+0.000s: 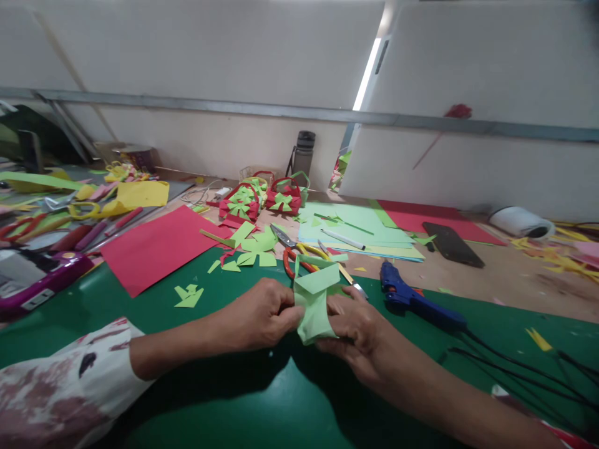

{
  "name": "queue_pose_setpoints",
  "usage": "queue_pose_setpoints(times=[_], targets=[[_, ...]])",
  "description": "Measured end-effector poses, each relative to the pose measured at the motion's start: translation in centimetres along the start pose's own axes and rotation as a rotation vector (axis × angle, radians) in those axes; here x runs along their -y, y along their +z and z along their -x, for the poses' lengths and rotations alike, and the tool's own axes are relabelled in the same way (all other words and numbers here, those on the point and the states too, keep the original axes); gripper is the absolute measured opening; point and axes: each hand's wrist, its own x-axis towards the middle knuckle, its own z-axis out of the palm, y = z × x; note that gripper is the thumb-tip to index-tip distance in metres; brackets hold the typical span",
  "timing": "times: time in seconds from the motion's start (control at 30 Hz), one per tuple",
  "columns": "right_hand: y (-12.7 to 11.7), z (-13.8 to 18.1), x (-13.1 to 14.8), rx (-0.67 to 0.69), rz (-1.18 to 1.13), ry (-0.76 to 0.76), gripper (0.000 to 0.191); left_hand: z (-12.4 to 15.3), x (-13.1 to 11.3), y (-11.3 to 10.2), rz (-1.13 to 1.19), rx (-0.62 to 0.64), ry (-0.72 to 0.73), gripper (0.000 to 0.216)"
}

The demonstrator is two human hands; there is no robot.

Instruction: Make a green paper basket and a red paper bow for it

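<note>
Between my hands, above the green mat [196, 411], is a small light-green folded paper basket [312, 312] with a flap along its top. My left hand [267, 315] pinches its left side, fingers curled and thumb pressed to the paper. On the other side my right hand [353, 324] grips the basket, some of its fingers hidden behind the paper. Just beyond it lie orange-handled scissors [291, 254], partly covered by the basket. A blue glue gun [421, 302] rests to the right of my right hand. Left of my left hand is a green paper cutout [189, 295].
Red card [163, 249] lies on the left, near loose green scraps [253, 249]. Red paper baskets [283, 199] with green bows stand at the back before a bottle [304, 156]. A phone [452, 243] lies right of stacked pale sheets [355, 218]. Black cables [515, 362] cross the right side.
</note>
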Motion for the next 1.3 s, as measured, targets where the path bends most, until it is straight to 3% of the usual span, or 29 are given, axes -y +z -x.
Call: queue_pose_setpoints(times=[0.13,0.37,0.7,0.97,1.3], targets=[[0.0,0.0,0.3,0.014,-0.026,0.034,0.020,0.2,0.2,0.1,0.070,0.118,-0.008,0.022],[0.2,-0.2,0.2,0.092,-0.103,0.133,0.021,0.1,0.7,0.4,0.048,0.086,0.019,0.020],[0.2,-0.4,0.3,0.160,0.024,0.146,0.017,0.4,0.3,0.2,-0.151,0.087,0.074,0.019],[1.2,-0.4,-0.3,0.067,0.079,0.092,0.018,0.4,0.1,0.5,-0.256,0.099,0.038,0.018],[1.3,-0.2,-0.2,0.010,0.057,0.085,0.021,0.4,0.6,0.4,-0.245,0.093,0.121,0.018]])
